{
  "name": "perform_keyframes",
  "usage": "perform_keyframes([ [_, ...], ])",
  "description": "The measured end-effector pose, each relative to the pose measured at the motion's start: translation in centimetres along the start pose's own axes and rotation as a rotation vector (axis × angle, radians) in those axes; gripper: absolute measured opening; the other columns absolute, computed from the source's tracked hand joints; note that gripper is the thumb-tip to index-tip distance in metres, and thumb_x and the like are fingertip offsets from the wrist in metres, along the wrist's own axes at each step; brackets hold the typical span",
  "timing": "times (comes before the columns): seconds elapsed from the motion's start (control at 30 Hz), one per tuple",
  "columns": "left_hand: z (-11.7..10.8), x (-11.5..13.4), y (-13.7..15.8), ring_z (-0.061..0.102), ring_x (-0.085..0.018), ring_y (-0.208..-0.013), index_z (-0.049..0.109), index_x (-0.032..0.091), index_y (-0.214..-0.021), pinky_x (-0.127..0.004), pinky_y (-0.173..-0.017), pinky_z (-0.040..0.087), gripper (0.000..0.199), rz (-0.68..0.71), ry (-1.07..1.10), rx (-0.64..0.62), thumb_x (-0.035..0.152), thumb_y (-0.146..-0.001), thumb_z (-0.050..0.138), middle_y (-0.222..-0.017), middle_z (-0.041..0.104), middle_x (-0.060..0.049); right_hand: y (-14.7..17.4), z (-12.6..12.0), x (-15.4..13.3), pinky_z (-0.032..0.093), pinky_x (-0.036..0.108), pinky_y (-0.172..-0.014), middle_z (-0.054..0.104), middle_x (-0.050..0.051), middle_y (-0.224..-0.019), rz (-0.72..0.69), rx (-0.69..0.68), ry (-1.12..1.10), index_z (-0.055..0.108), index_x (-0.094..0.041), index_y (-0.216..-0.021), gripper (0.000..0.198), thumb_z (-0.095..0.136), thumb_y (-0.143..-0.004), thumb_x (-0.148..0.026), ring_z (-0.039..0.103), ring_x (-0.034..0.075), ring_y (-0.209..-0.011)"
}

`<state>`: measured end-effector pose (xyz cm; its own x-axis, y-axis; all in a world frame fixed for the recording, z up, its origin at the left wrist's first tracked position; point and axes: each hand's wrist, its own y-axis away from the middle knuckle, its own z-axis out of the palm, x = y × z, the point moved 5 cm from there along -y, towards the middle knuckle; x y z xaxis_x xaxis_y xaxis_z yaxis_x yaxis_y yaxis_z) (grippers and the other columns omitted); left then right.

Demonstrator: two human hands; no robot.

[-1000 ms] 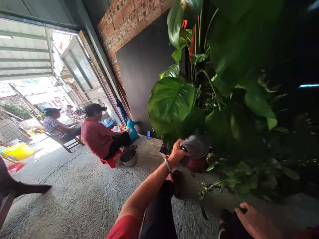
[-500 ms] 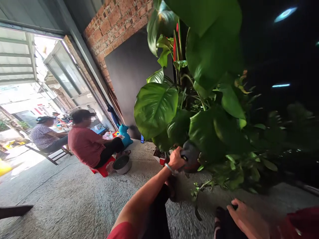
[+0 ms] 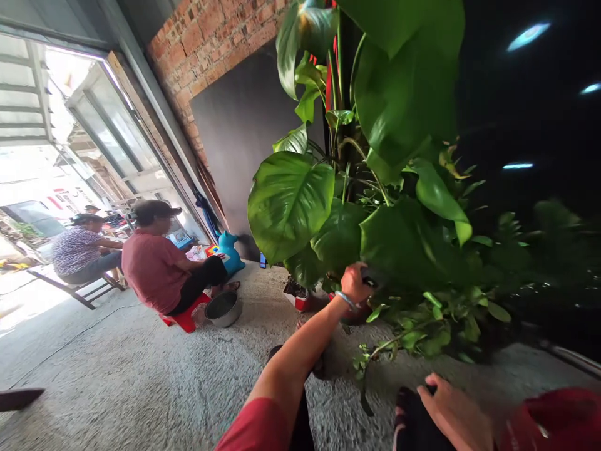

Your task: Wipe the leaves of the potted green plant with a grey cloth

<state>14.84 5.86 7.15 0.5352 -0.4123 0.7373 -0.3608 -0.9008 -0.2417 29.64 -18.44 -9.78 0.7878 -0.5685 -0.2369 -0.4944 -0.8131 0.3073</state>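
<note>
My left hand (image 3: pixel 355 283) reaches in under the big leaves of a potted plant (image 3: pixel 293 203), a bracelet on its wrist. Its fingers are closed round the handle of a dark grey vessel (image 3: pixel 373 280); leaves and shade hide most of that vessel, so its exact kind does not show. Behind the wrist is a reddish pot, mostly covered. My right hand (image 3: pixel 457 404) lies on my dark-trousered knee at the lower right, thumb and fingers apart, with nothing visible in it. Below the leaves a trailing stem (image 3: pixel 375 352) hangs over the concrete floor.
A white-and-red planter (image 3: pixel 297 295) with soil stands left of my hand. A person in a red shirt (image 3: pixel 153 269) sits on a red stool (image 3: pixel 185 315) beside a grey basin (image 3: pixel 224 308). Another person (image 3: pixel 82 250) sits farther back. A blue animal figure (image 3: pixel 229 254) stands near the wall.
My left hand has moved right and slightly up, carrying the grey vessel farther behind the leaves. My right hand stays on the knee. The view has shifted a little.
</note>
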Motion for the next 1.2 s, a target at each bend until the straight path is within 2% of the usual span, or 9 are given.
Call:
perform_keyframes([
  [0.17,-0.8,-4.6,5.8,0.073,-0.029,-0.096,0.069,0.022,-0.096,-0.041,-0.090,0.060,0.046,0.077,-0.023,-0.153,0.013,-0.053,0.083,-0.096,0.075,-0.003,-0.3,0.1,2.3,0.059,0.050,-0.102,0.084,0.015,-0.129,0.067,-0.077,-0.015,0.078,-0.024,-0.136,0.056,0.032,-0.109,-0.042,0.077,0.038,-0.125],
  [0.33,-5.1,-0.5,4.5,0.073,-0.030,-0.111,0.069,0.023,-0.107,-0.043,-0.101,0.057,0.054,0.382,0.160,0.081,0.019,-0.055,0.084,-0.120,0.077,-0.007,-0.6,-0.3,1.5,0.060,0.052,-0.099,0.083,0.016,-0.130,0.058,-0.072,0.005,0.077,-0.025,-0.135,0.057,0.030,-0.108,-0.043,0.077,0.039,-0.126],
  [0.5,-2.9,-2.0,2.3,0.070,-0.030,-0.109,0.067,0.023,-0.097,-0.044,-0.103,0.056,0.050,0.156,0.116,0.072,0.009,-0.051,0.079,-0.109,0.076,-0.006,-0.4,0.0,0.2,0.061,0.056,-0.099,0.084,0.015,-0.128,0.045,-0.040,-0.011,0.079,-0.029,-0.130,0.054,0.033,-0.105,-0.042,0.076,0.039,-0.128],
  [0.67,-4.5,-7.8,8.6,0.067,-0.024,-0.093,0.064,0.023,-0.088,-0.039,-0.093,0.054,0.039,0.043,0.141,0.074,0.011,-0.051,0.073,-0.092,0.069,0.000,-1.2,0.9,2.2,0.060,0.057,-0.101,0.084,0.016,-0.127,0.086,-0.060,-0.022,0.079,-0.026,-0.135,0.058,0.032,-0.106,-0.046,0.076,0.042,-0.128],
  [0.77,-8.0,-5.9,10.1,0.068,-0.025,-0.097,0.065,0.023,-0.091,-0.038,-0.093,0.053,0.036,0.222,0.251,0.144,0.021,-0.057,0.078,-0.102,0.073,-0.003,-1.4,0.4,2.6,0.060,0.054,-0.101,0.084,0.015,-0.128,0.086,-0.091,-0.034,0.079,-0.026,-0.134,0.058,0.032,-0.106,-0.047,0.077,0.041,-0.125],
  [0.87,-10.6,-2.0,7.6,0.068,-0.029,-0.108,0.066,0.024,-0.097,-0.039,-0.099,0.053,0.039,0.357,0.302,0.244,0.026,-0.061,0.083,-0.117,0.075,-0.008,-0.8,-0.7,1.3,0.061,0.053,-0.098,0.084,0.016,-0.129,0.061,-0.092,-0.013,0.080,-0.027,-0.130,0.057,0.031,-0.106,-0.045,0.079,0.040,-0.121],
  [1.0,-9.5,-1.6,3.2,0.067,-0.025,-0.101,0.063,0.024,-0.097,-0.037,-0.096,0.053,0.042,0.072,0.225,0.336,0.016,-0.058,0.077,-0.105,0.072,-0.004,-0.3,-0.8,-0.3,0.061,0.054,-0.098,0.084,0.017,-0.122,0.037,-0.053,0.021,0.080,-0.026,-0.129,0.056,0.031,-0.106,-0.043,0.080,0.039,-0.118],
  [1.1,-6.5,-4.2,4.7,0.065,-0.024,-0.093,0.062,0.023,-0.088,-0.036,-0.090,0.053,0.041,-0.123,0.110,0.142,0.010,-0.051,0.073,-0.090,0.068,0.000,-0.9,0.4,0.6,0.061,0.053,-0.099,0.084,0.016,-0.124,0.048,-0.034,0.001,0.079,-0.026,-0.132,0.055,0.034,-0.105,-0.045,0.080,0.038,-0.119],
  [1.2,-5.1,-5.0,9.5,0.064,-0.021,-0.085,0.065,0.022,-0.079,-0.034,-0.084,0.053,0.036,-0.010,0.151,-0.280,0.010,-0.046,0.073,-0.085,0.068,0.001,-1.7,1.3,2.4,0.061,0.055,-0.101,0.084,0.018,-0.127,0.078,-0.059,-0.041,0.080,-0.024,-0.131,0.059,0.033,-0.105,-0.049,0.079,0.040,-0.119],
])
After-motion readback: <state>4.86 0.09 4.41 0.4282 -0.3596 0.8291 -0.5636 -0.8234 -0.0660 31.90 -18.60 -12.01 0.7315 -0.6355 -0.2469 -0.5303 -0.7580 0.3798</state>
